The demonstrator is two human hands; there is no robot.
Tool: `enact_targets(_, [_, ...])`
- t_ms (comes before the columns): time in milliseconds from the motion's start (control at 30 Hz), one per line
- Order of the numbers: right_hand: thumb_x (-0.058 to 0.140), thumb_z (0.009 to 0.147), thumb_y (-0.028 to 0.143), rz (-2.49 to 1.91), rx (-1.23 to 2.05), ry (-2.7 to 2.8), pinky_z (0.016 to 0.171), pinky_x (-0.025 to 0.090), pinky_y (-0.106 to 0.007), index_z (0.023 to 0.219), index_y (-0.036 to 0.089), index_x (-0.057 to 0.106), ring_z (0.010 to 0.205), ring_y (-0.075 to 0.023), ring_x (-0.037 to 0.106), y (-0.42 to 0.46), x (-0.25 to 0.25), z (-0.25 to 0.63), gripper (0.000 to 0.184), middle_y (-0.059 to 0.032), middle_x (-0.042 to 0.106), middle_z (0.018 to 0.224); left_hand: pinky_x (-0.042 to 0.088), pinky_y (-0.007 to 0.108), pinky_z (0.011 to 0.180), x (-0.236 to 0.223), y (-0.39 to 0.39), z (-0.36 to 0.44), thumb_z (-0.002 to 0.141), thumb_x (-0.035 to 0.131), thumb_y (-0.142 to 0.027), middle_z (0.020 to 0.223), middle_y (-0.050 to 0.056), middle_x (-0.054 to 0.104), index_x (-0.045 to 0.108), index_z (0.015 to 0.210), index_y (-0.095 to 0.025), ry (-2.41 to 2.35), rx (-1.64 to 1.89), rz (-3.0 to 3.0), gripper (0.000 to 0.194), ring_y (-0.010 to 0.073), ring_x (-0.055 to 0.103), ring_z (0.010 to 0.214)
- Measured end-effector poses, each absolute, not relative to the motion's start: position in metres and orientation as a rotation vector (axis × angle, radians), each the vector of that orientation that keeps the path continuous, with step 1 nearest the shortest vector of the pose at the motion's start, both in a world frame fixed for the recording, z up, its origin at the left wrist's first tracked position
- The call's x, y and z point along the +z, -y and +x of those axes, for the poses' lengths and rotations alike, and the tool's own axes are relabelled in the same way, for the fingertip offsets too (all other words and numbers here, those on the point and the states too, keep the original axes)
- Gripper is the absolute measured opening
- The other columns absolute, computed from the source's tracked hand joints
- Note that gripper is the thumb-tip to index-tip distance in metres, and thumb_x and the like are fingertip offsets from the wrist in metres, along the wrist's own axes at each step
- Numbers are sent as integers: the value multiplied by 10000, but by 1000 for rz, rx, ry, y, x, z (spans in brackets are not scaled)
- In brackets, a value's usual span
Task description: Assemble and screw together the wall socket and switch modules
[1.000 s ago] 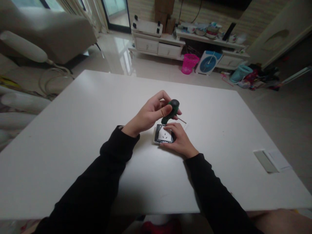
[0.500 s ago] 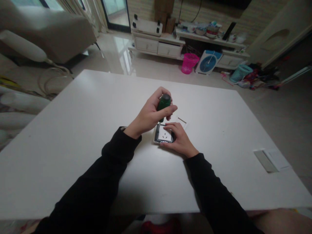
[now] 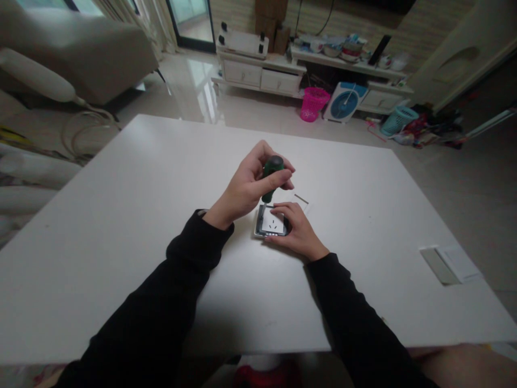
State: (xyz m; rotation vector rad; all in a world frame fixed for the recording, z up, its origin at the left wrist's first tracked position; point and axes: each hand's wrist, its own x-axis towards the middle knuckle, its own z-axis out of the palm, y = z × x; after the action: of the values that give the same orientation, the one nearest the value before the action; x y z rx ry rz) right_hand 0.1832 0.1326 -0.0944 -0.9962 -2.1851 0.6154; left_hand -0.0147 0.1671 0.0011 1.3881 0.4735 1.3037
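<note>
- The left hand is closed around the screwdriver, thumb across the handle and fingers curled behind it — a wrap that seems suited to turning it.
- The handle stands nearly upright, its dark cap on top, probably so the shaft can bear straight down; the shaft points at the left side of the socket, though whether the tip is seated is too small to tell.
- The right hand is clamped on the socket from the right, thumb at the near edge and fingers over the far part, likely to keep it from twisting.
- The socket lies on the table, its slotted front facing up, which leaves its left side open to the screwdriver.
- Just beyond the right hand, on the far right, lies a thin white piece with a dark edge.
- Well apart, near the right edge, a grey plate and a white plate lie flat, side by side — perhaps to leave working room.
</note>
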Motion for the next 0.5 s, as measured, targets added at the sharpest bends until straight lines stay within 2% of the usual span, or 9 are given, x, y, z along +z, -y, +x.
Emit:
enact_targets(133, [911, 737, 511, -1001, 620, 2185, 1054, 496, -578, 1233, 313, 635, 1235, -338, 576, -132, -94, 183, 601, -95, 638, 1308, 530, 263, 617, -1, -168, -15, 858, 805, -398, 795, -35, 630, 558, 1086, -240, -491, 1317, 1395, 372, 121, 620, 647])
enact_targets(233, [916, 735, 499, -989, 619, 2182, 1054, 497, -567, 1228, 305, 633, 1224, -331, 578, -132, -93, 183, 600, -96, 641, 1303, 535, 263, 617, 4, -166, -17, 933, 682, -521, 785, -10, 632, 603, 1071, -212, -467, 1254, 1370, 348, 132, 624, 667])
enact_targets(333, [913, 739, 487, -990, 620, 2186, 1056, 495, -570, 1232, 314, 630, 1235, -333, 571, -132, -92, 183, 594, -92, 636, 1308, 566, 287, 680, 11, -162, -19, 973, 590, -589, 862, 40, 657, 649, 1028, -165, -470, 1187, 1361, 432, 157, 665, 748])
enact_targets(500, [905, 746, 496, -992, 615, 2181, 1045, 504, -569, 1242, 319, 629, 1220, -332, 575, -133, -94, 183, 594, -90, 632, 1294, 570, 294, 744, 12, -161, -17, 825, 838, -451, 966, 35, 663, 598, 989, -188, -488, 1218, 1450, 392, 164, 685, 830])
